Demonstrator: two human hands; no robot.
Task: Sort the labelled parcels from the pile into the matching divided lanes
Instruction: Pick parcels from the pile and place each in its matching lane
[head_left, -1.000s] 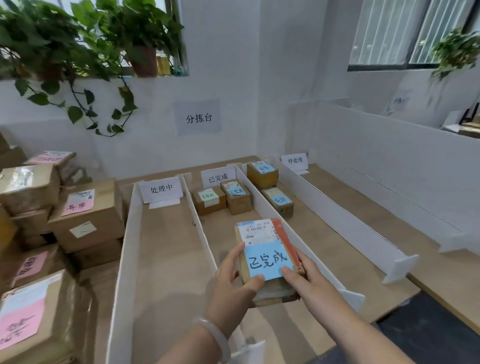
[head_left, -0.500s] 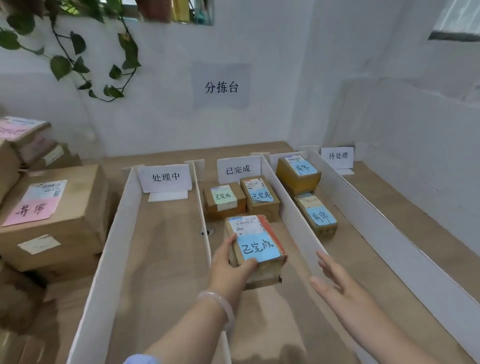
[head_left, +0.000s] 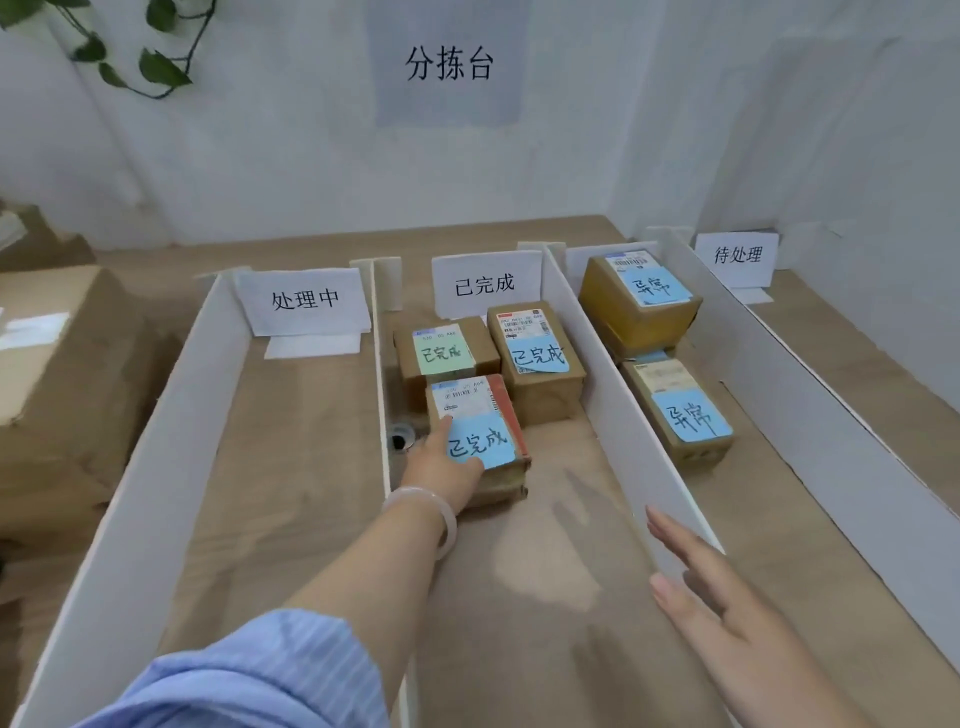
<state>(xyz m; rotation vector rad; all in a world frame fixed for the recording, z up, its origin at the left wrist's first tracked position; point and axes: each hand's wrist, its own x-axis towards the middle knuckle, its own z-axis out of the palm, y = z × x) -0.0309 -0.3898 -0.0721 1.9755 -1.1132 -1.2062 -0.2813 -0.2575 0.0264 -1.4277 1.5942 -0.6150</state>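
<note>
We record the left hand (head_left: 441, 467) gripping the near left corner of a small brown cardboard parcel (head_left: 483, 415) that bears a blue handwritten note reading 已完成. The thumb lies on top and the other fingers are hidden beside or beneath it. A pale bangle (head_left: 431, 512) sits at that wrist, and a blue striped sleeve (head_left: 270, 670) covers the forearm nearer the camera. The right hand (head_left: 727, 603) holds nothing, its fingers straight. It is well apart from the left hand and hangs above the near end of the white divider board (head_left: 618, 431). The parcel lies in the middle lane (head_left: 561, 519), whose white sign card (head_left: 485, 285) reads 已完成; we cannot tell whether its base rests fully on the wooden floor. Just beyond it stand a green-noted brown parcel (head_left: 447, 353) and a blue-noted brown parcel (head_left: 537, 358), side by side. The right lane (head_left: 769, 519) holds a yellowish box (head_left: 641, 301) and a flat brown box (head_left: 680, 410), both with blue notes reading 异常. The left lane (head_left: 291, 441) carries a card reading 处理中. A large cardboard carton (head_left: 62, 374) stands left of the lanes.
</note>
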